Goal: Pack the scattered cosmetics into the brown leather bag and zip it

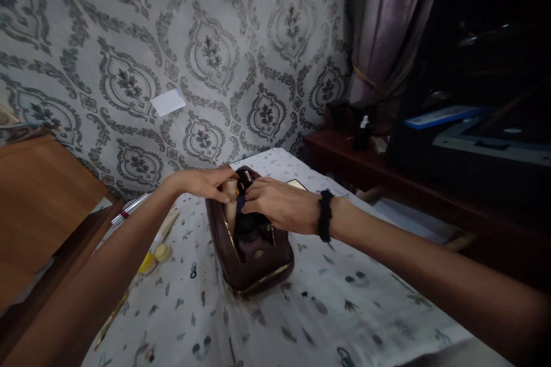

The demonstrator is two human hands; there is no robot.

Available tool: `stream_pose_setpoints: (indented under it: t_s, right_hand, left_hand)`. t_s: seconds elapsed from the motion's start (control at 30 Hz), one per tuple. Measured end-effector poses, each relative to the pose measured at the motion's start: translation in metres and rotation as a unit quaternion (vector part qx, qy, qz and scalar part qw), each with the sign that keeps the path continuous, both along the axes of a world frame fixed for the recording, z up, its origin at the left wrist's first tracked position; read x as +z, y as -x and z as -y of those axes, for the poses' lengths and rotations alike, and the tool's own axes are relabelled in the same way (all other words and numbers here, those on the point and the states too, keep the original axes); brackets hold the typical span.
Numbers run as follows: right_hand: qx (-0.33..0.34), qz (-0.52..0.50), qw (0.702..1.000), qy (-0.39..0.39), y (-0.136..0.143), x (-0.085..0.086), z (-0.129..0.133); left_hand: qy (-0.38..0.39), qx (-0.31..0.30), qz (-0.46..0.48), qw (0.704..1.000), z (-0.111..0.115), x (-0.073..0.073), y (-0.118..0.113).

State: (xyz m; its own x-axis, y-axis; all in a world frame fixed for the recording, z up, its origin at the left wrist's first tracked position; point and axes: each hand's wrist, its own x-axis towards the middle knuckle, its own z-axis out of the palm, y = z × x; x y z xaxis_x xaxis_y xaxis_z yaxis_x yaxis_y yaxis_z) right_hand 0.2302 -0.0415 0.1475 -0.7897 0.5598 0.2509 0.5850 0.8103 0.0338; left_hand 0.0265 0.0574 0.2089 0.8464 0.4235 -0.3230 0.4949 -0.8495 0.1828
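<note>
A dark brown zippered cosmetic bag point(258, 275) stands unzipped on the patterned cloth, its opening facing up. My left hand point(205, 183) grips the far left rim of the bag, its thumb beside a beige tube point(231, 198) that stands upright inside. My right hand point(282, 203), with a black band on the wrist, reaches over the right rim into the opening. Its fingers are bent together near a dark item with a shiny silver cap point(248, 176); whatever they hold is hidden. Dark items deeper in the bag are hard to make out.
Left of the bag lie a cream tube point(167, 225), a yellow round jar point(147, 264) and a thin gold-coloured stick point(111, 321). A pale flat item point(297, 184) lies behind my right hand. A wooden cabinet point(47, 195) stands left; an open drawer point(413, 221) is at right.
</note>
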Motion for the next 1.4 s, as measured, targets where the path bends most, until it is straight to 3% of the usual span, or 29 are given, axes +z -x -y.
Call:
stream_pose_setpoints:
  t_s: [0.07,0.13,0.23,0.33,0.47,0.6,0.8,0.93,1.03,1.17,1.4]
  right_hand:
    - [0.008,-0.045,0.999,0.009,-0.011,-0.001,0.009]
    - [0.009,-0.091,0.996,0.009,-0.022,-0.004,0.019]
    - [-0.006,-0.161,0.987,-0.008,-0.036,-0.014,0.038]
    - [-0.019,-0.221,0.975,-0.028,-0.041,-0.031,0.061]
    - [0.005,-0.247,0.968,-0.039,-0.027,-0.058,0.089]
    - [0.054,-0.239,0.969,-0.022,0.0,-0.079,0.104]
    - [0.106,-0.229,0.967,0.033,0.051,-0.107,0.101]
    - [0.117,-0.219,0.963,0.102,0.088,-0.121,0.091]
    - [0.121,-0.2,0.958,0.167,0.116,-0.128,0.083]
    - [0.12,-0.181,0.947,0.236,0.157,-0.135,0.074]
    - [0.112,-0.118,0.95,0.265,0.229,-0.139,0.074]
  left_hand:
    - [0.045,0.015,0.005,0.999,0.002,0.002,0.003]
    - [0.041,0.029,0.035,0.998,0.007,0.003,0.006]
    - [-0.062,0.084,0.108,0.989,0.025,-0.001,0.015]
    - [-0.208,0.163,0.186,0.946,0.053,-0.013,0.031]
    - [-0.274,0.207,0.228,0.911,0.09,-0.035,0.066]
    - [-0.292,0.284,0.229,0.884,0.122,-0.057,0.117]
    - [-0.237,0.42,0.208,0.851,0.174,-0.096,0.196]
    - [-0.209,0.464,0.191,0.839,0.204,-0.127,0.236]
    - [-0.232,0.489,0.204,0.816,0.215,-0.149,0.262]
    - [-0.288,0.509,0.216,0.782,0.221,-0.17,0.283]
    - [-0.283,0.519,0.226,0.775,0.228,-0.189,0.28]
